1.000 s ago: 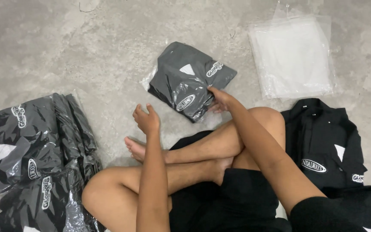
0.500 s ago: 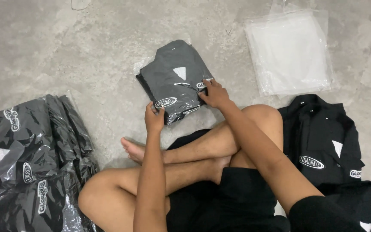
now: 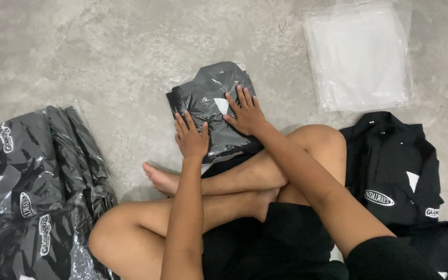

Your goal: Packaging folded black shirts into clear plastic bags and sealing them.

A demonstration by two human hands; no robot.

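Both hands shifted onto bagged black shirt [image 3: 211, 106]; left hand [image 3: 191, 137], right hand [image 3: 246, 114] flat, grip released; plastic glossy, seemingly wrinkled.

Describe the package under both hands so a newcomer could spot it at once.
On the grey concrete floor, just beyond the seated person's crossed legs, lies a black folded garment in a clear bag. The left hand and right hand press on it; unlike the bagged pile, it lies alone.
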